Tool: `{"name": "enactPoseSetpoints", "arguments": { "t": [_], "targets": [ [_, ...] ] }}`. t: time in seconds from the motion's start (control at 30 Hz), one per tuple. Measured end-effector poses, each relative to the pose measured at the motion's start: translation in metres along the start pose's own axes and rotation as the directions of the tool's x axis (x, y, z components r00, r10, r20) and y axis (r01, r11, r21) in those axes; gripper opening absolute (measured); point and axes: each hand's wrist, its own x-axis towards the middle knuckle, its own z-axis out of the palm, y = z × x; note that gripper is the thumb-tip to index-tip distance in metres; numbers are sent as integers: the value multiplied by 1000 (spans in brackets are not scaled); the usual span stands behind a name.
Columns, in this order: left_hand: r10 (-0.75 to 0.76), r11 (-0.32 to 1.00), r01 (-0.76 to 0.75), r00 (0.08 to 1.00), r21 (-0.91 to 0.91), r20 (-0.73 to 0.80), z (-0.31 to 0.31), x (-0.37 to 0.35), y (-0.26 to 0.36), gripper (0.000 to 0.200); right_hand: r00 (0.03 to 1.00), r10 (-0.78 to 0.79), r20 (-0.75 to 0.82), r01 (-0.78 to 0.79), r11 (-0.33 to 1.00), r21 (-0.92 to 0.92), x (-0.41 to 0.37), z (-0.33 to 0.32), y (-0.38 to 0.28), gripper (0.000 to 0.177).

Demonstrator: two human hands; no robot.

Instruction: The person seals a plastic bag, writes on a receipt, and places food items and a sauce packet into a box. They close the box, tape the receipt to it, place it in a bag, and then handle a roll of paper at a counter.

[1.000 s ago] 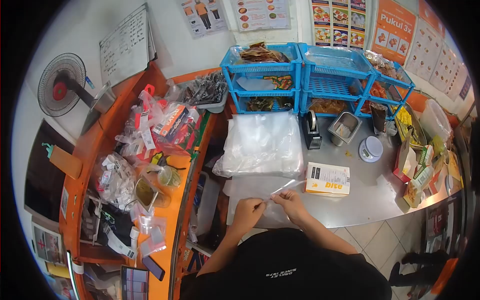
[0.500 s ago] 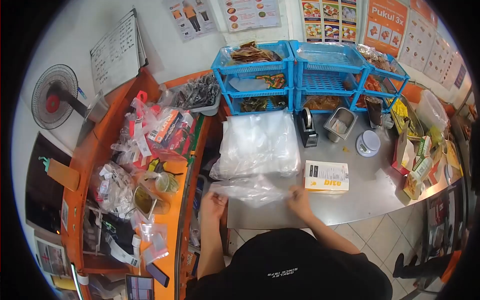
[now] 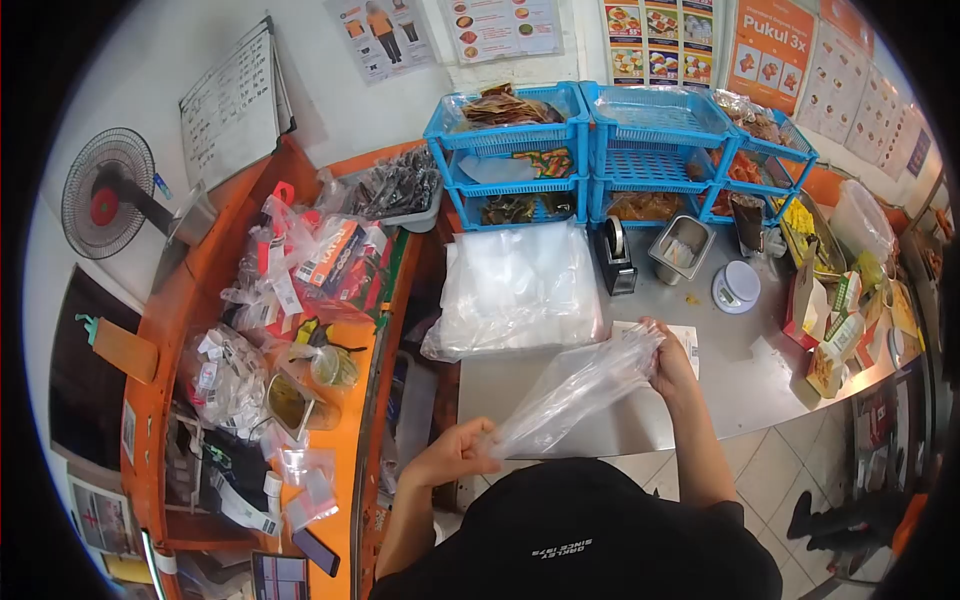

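Observation:
A clear plastic bag (image 3: 575, 393) is stretched slantwise between my two hands, above the front of the steel table. My left hand (image 3: 455, 452) pinches its lower left end close to my body. Higher up, my right hand (image 3: 672, 362) grips the bunched other end. Beneath the right hand and the bag lies a white printed box (image 3: 684, 340), mostly covered from view. Just beyond the bag rests a stack of clear plastic bags (image 3: 520, 285) on the table.
Blue stacked baskets (image 3: 510, 190) stand along the back. A tape dispenser (image 3: 617, 258), a steel container (image 3: 681, 248) and a white scale (image 3: 736, 287) sit on the steel table (image 3: 755, 375). An orange counter (image 3: 345, 440) with packets is at left. Another person's leg (image 3: 850, 522) shows at lower right.
The bag has gone from lying level near the stack to a slant closer to my body. My right hand moved up and right over the box; my left hand came down and right.

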Motion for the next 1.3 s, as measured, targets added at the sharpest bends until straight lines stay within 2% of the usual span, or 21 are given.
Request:
{"name": "enactPoseSetpoints", "arguments": {
  "t": [0.07, 0.13, 0.17, 0.23, 0.3, 0.37, 0.4, 0.5, 0.53, 0.6, 0.63, 0.67, 0.77, 0.83, 0.87, 0.93, 0.97, 1.0, 1.1, 1.2, 1.3],
  "targets": [
    [103, 978, -81, 989, 194, -105, -20, 5, -36, 11, 987, 150, 64, -143, 985, -92, -14, 1, -11, 22],
    [226, 908, -138, 957, 397, -184, -36, 7, -49, 14, 725, 514, 459, 201, 479, -854, -11, -33, -19, 31],
    [236, 972, -210, 870, 109, -434, -43, 8, -47, 13, 725, 511, 462, 204, 482, -852, -23, -12, -25, 31],
    [153, 926, -338, 742, -167, -653, -45, 14, -39, 13, 470, 593, 654, 738, 141, -660, -49, 25, -35, 29],
    [104, 718, -570, 656, -400, -748, -34, 30, -29, 17, 504, 503, 702, 749, 150, -646, -32, 3, -15, 18],
    [-119, 621, -530, 664, -578, -738, -31, 29, -36, 24, 902, 235, 362, 148, 619, -771, -10, -17, -1, 17],
    [141, 744, -323, 932, -585, -335, -39, 20, -51, 32, 964, 136, 228, -20, 892, -451, -10, -10, 3, 16],
    [138, 845, 90, 916, -528, 378, -45, 6, -85, 61, 963, 238, 128, -237, 971, -20, -16, -9, 12, 15],
    [159, 742, 3, 971, -670, 181, -66, 3, -96, 66, 747, 341, 571, -367, 927, -75, -4, -43, 15, 24],
    [-105, 677, -228, 911, -700, -399, -58, 2, -60, 68, 771, 397, 499, -316, 917, -242, -22, -41, 27, 31],
    [-105, 678, -230, 910, -698, -401, -60, 15, -59, 68, 795, 435, 423, -264, 876, -405, -29, -36, 28, 38],
    [52, 913, -266, 829, -310, -557, -65, 29, -65, 62, 516, 513, 686, -303, 858, -414, -26, -26, 16, 45],
    [646, 736, -308, 585, 603, -490, -27, 59, -50, 51, 522, 659, 541, -448, 752, -484, -31, 9, 22, 50],
    [602, 609, -382, 794, 695, -91, 8, 73, -40, 50, 556, 663, 501, -344, 732, -588, -23, 26, 23, 55],
    [602, 613, -382, 793, 692, -96, 17, 82, -39, 50, 617, 637, 462, -332, 743, -580, -11, 27, 26, 49],
    [335, 802, -205, 932, 562, -138, 26, 97, -37, 44, 678, 605, 418, -319, 755, -574, 1, 26, 36, 44],
    [335, 802, -207, 932, 560, -136, 27, 101, -36, 44, 919, -5, 394, 317, 601, -734, 1, 32, 41, 34],
    [284, 915, -147, 897, 377, -340, 26, 105, -36, 39, 633, -583, 509, 629, 4, -777, 0, 38, 46, 25],
    [248, 968, -222, 761, 119, -599, 27, 123, -49, 31, 505, -734, 455, 692, 29, -721, -40, 66, 38, 18],
    [140, 953, -281, 743, -114, -654, 28, 145, -86, 26, 695, -343, 632, 710, 470, -525, -66, 68, 78, 27],
    [-62, 881, -213, 833, -422, -549, 32, 141, -95, 22, 800, -108, 591, 600, 172, -781, -35, 21, 136, 30]
  ]
}}
